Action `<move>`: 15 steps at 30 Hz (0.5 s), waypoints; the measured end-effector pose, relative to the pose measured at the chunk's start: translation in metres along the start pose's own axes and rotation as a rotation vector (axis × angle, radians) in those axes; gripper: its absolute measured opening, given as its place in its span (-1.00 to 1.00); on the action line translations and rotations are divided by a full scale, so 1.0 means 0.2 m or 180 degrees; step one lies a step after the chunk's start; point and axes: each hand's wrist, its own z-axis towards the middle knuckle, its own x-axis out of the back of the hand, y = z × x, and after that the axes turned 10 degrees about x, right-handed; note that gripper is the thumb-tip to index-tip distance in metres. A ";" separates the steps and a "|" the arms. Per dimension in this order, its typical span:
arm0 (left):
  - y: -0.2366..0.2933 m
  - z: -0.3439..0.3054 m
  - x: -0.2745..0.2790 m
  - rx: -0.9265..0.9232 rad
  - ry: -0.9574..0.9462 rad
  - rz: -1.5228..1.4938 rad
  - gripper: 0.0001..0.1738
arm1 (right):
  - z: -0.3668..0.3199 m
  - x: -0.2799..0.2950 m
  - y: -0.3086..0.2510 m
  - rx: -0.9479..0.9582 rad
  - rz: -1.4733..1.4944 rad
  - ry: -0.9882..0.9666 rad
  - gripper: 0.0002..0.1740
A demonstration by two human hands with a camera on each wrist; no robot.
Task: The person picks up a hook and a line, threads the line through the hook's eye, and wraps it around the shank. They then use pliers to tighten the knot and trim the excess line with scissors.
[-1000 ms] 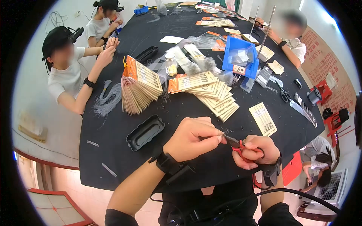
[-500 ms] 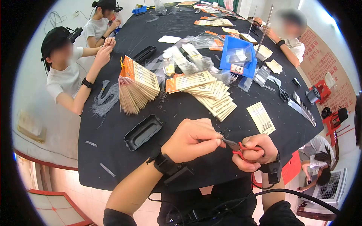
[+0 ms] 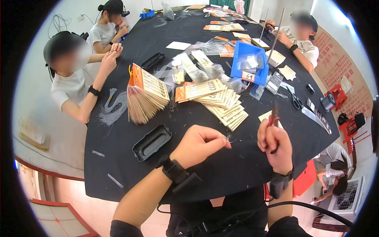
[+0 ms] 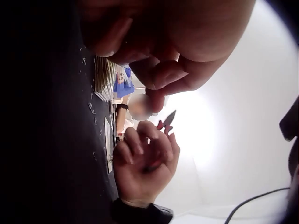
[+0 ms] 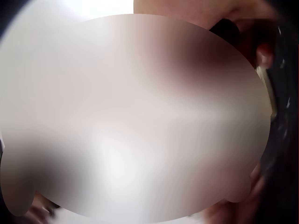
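My left hand point(image 3: 199, 144) is held over the black table, thumb and forefinger pinching a tiny thin dark piece point(image 3: 229, 137), too small to make out its kind. To its right my right hand point(image 3: 276, 146) grips red-handled pliers point(image 3: 273, 119), fingers curled round the handles and the tips pointing up and away. In the left wrist view the pliers' pointed tips point(image 4: 170, 117) rise above the right hand. A printed card point(image 3: 265, 115) lies partly hidden behind the right hand. Most of the right wrist view is blurred.
Beyond the hands are overlapping printed cards point(image 3: 233, 114) and a fanned card bundle point(image 3: 148, 98). A black tray point(image 3: 152, 143) sits left of my left hand. Farther back are a blue bin point(image 3: 237, 69), a jar point(image 3: 178, 73) and scissors point(image 3: 295, 100). Other people sit around the table.
The pliers have left the left fingertips. My right hand has lifted and turned them from pointing left to pointing up. My left hand stays almost in place, still pinching.
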 end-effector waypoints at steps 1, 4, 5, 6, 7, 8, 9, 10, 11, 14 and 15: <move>0.02 -0.01 0.01 0.0237 -0.0161 -0.0048 -0.81 | 0.00 -0.01 0.00 0.0095 -0.0536 0.0095 -0.45; 0.02 -0.01 0.00 0.0249 -0.0303 -0.0226 -0.80 | 0.01 -0.03 0.01 0.0173 -0.2142 -0.0097 -0.62; 0.02 -0.02 0.01 0.0361 -0.0382 -0.0381 -0.79 | 0.01 -0.02 -0.01 0.0007 -0.2579 -0.0067 -0.75; 0.02 -0.02 0.01 0.0338 -0.0387 -0.0444 -0.79 | 0.00 -0.03 -0.02 -0.0001 -0.2797 -0.0046 -0.75; 0.03 -0.02 0.00 0.0312 -0.0395 -0.0510 -0.79 | 0.00 -0.04 -0.03 -0.0011 -0.3019 -0.0026 -0.75; 0.03 -0.02 0.00 0.0286 -0.0403 -0.0582 -0.78 | -0.01 -0.05 -0.03 -0.0023 -0.3245 -0.0008 -0.74; 0.04 -0.02 0.00 0.0283 -0.0415 -0.0598 -0.78 | -0.01 -0.06 -0.02 0.0061 -0.3368 0.0031 -0.74; 0.04 -0.02 0.00 0.0280 -0.0428 -0.0616 -0.78 | -0.02 -0.06 -0.01 0.0143 -0.3492 0.0068 -0.74; 0.04 -0.02 0.00 0.0276 -0.0440 -0.0638 -0.78 | -0.02 -0.06 -0.01 0.0226 -0.3617 0.0104 -0.74; 0.04 -0.02 0.00 0.0225 -0.0418 -0.0647 -0.77 | -0.04 -0.08 -0.02 0.0440 -0.3931 0.0128 -0.74; 0.04 -0.03 0.00 0.0286 -0.0441 -0.0681 -0.77 | -0.04 -0.08 -0.03 0.0389 -0.3963 0.0120 -0.73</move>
